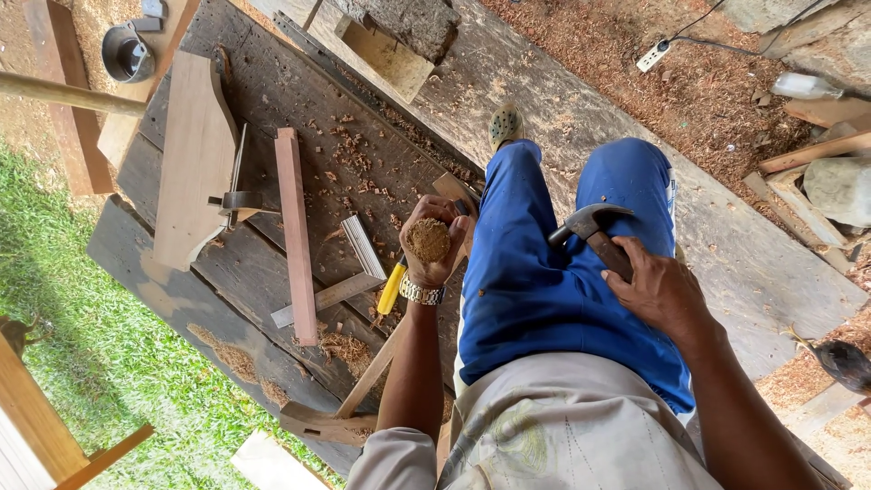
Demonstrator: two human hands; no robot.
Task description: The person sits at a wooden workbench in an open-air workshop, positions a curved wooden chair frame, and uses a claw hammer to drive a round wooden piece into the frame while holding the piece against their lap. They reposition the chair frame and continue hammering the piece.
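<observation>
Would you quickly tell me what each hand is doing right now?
Left hand: closed around a clump of sawdust.
Right hand: closed on a claw hammer.

Two hands in shot: the left hand [434,243] and the right hand [660,292]. One claw hammer [592,231]. One wooden chisel handle [428,240], its top worn rough. One yellow-handled tool [392,289] on the tabletop [272,91]. One reddish wood strip [296,231], one curved board [193,159]. One metal pot [125,53], one white power strip [653,56], one shoe [505,124].
</observation>
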